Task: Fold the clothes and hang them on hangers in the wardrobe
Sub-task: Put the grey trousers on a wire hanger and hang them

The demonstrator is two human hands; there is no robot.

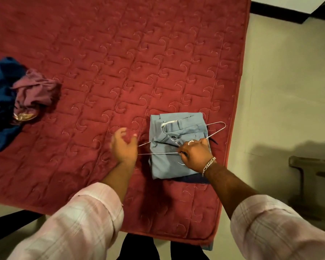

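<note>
A folded light blue garment (165, 166) lies near the right edge of the red quilted mattress (120, 62). A thin wire hanger (217, 128) lies across it, one corner sticking out to the right and its bar running left. My right hand (194, 152) grips the hanger at its middle, over the garment. My left hand (123, 144) hovers just left of the garment near the hanger's left end, fingers loosely curled and holding nothing.
A crumpled maroon garment (36, 92) and a dark blue garment (0, 102) are piled at the mattress's left edge. Beige floor (289, 91) lies to the right, with a dark piece of furniture (311, 166) at the far right.
</note>
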